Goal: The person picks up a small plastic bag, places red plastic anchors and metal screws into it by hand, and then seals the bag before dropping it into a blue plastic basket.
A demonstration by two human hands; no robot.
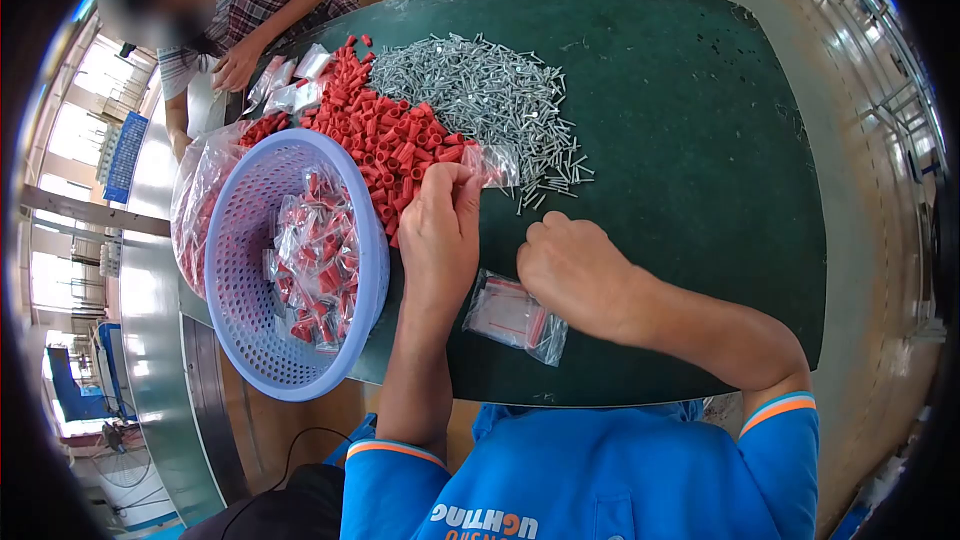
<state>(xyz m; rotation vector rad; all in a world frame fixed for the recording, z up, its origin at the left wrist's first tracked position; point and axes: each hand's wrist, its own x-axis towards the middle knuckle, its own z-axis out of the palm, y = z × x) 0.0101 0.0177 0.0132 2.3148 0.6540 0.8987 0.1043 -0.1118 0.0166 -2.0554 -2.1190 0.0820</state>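
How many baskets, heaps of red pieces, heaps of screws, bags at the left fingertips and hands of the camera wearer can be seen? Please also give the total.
Purple basket: 1
Heap of loose red pieces: 1
Heap of loose screws: 1
Small clear bag at left fingertips: 1
Wearer's hands, left hand and right hand: 2
Total: 6
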